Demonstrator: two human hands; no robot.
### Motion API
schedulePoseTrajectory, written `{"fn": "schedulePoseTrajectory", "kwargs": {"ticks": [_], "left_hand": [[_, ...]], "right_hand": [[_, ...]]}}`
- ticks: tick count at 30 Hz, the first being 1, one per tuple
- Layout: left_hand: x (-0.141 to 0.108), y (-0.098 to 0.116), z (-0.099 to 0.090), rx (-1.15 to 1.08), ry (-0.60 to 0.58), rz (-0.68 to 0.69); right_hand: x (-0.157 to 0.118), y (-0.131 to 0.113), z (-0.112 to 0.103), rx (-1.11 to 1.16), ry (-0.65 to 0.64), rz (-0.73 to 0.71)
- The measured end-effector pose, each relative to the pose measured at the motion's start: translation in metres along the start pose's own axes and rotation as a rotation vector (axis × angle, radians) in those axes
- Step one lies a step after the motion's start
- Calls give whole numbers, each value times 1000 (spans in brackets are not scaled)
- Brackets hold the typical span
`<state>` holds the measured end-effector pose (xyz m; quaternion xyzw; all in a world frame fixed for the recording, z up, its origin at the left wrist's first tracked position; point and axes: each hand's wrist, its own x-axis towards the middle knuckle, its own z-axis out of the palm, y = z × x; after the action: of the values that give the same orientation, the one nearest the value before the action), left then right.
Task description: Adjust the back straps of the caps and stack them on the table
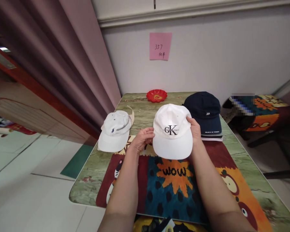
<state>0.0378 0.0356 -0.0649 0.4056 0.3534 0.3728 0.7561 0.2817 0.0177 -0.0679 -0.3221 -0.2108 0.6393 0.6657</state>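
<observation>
In the middle of the frame, a white cap (pixel 172 146) is held by both hands: the left hand (pixel 144 138) pinches its left edge, the right hand (pixel 195 127) grips its right side. Too hard a squeeze could dent the soft crown — and a rightward swing could nudge the navy cap (pixel 203 109), right of centre, askew.

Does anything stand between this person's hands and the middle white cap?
Nothing visible does: the left hand and right hand hold the white cap at its sides. The navy cap sits behind it, not between.
</observation>
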Motion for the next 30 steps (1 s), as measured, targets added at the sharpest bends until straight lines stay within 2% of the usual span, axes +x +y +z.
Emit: {"fn": "schedulePoseTrajectory", "kwargs": {"ticks": [3,6,10,17,21,25,28,30], "left_hand": [[0,4,-1,-24,22,53],[0,6,-4,-23,58,125],[3,3,-4,11,133,252],[4,1,8,120,214,526],[3,1,10,187,206,618],[10,-3,-1,344,279,626],[17,-9,-16,438,381,599],[20,-12,-23,471,463,606]], "right_hand": [[3,-8,-1,-45,53,-15],[4,-16,-1,-99,106,-182],[-2,-24,8,-165,60,-361],[-13,-25,31,-225,7,-497],[-11,-19,28,-316,38,-573],[-1,-7,6,-697,27,-588],[4,-3,-9,-1077,96,-455],[3,-6,-9,-1242,165,-410]]}}
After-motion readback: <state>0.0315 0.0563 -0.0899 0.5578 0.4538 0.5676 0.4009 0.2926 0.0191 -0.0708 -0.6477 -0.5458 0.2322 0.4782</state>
